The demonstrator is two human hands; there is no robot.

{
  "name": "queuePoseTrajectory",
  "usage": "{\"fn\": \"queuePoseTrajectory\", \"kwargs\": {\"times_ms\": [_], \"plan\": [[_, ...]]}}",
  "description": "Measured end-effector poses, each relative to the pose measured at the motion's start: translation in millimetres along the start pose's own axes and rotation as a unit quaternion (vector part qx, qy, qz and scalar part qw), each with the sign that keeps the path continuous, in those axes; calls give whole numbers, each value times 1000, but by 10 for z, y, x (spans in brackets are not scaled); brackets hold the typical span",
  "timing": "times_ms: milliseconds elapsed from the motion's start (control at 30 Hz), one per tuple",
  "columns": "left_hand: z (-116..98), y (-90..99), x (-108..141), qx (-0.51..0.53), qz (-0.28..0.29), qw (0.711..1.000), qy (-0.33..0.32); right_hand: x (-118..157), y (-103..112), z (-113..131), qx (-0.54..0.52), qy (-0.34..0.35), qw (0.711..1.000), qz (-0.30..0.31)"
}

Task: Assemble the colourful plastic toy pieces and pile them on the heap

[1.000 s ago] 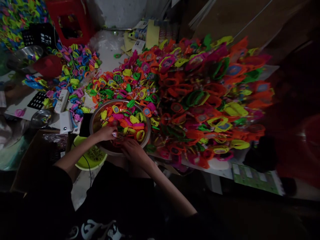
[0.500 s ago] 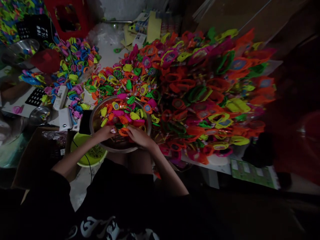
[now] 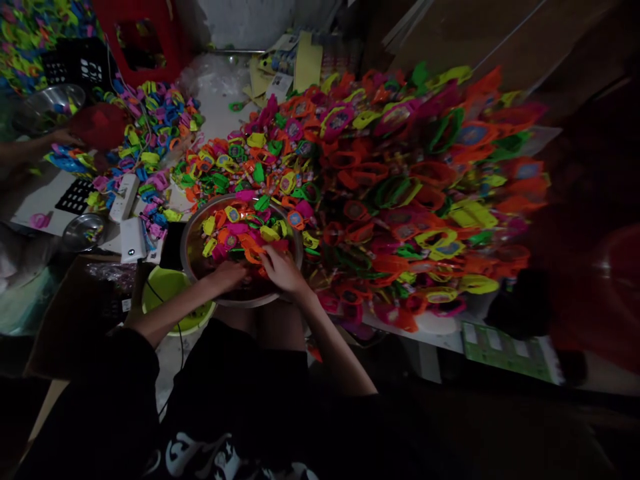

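A wide metal bowl (image 3: 187, 248) sits at my lap, heaped with toy watches in orange, pink, yellow and green. My right hand (image 3: 281, 268) is over its right side, with thumb and fingers closed on an orange toy watch (image 3: 253, 252). Low in the near part of the bowl is my left hand (image 3: 232, 275); its fingers are in shadow, so I cannot make out whether they hold anything. A yellow toy watch (image 3: 270, 232) lies just beyond my right hand.
A large heap of toy watches (image 3: 395, 200) covers the table to the right. A lime-green basin (image 3: 165, 293) stands below left. Leftward are a power strip (image 3: 124, 198), a white power bank (image 3: 132, 240) and a small metal bowl (image 3: 84, 232). Another person's hand (image 3: 65, 138) is at far left.
My left hand has moved right and down into the bowl. My right hand has shifted slightly right, still with the orange watch. The other person's hand has come into view by a red container.
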State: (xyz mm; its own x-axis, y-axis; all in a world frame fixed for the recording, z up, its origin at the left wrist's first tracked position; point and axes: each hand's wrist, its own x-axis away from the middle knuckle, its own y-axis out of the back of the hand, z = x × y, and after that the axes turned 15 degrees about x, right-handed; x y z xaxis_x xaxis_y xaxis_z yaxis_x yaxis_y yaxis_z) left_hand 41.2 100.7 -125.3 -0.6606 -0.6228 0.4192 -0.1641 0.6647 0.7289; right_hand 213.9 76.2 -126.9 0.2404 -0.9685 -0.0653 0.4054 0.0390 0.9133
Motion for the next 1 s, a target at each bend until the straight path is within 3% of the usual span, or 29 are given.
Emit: {"fn": "queuePoseTrajectory", "kwargs": {"times_ms": [100,200,267,333,400,500,600,700,767,900,1000], "plan": [[30,80,27,20,-7,1000,-5,11,-26,-15,-3,7,1000,-11],[146,320,143,53,-30,998,-9,10,-44,-23,-4,8,1000,-22],[277,520,261,95,-70,993,-6,4,-51,-24,-2,8,1000,-23],[424,686,379,190,-151,970,6,0,-54,-21,-1,7,1000,-21],[547,774,469,246,-188,951,19,-1,-54,-16,-5,4,1000,-16],[614,750,528,224,-161,960,40,3,-53,-6,-3,-5,1000,-4],[558,643,523,80,-101,991,43,6,-57,-3,8,-10,1000,-4],[485,562,479,-74,-14,997,-11,5,-60,-6,8,-2,1000,-10],[460,533,431,-120,29,991,-51,2,-60,-8,6,1,1000,-6],[442,515,333,-138,46,986,-85,-6,-63,-8,11,-1,1000,-3],[398,540,320,-139,45,987,-73,-10,-68,-5,14,0,1000,-2]]}}
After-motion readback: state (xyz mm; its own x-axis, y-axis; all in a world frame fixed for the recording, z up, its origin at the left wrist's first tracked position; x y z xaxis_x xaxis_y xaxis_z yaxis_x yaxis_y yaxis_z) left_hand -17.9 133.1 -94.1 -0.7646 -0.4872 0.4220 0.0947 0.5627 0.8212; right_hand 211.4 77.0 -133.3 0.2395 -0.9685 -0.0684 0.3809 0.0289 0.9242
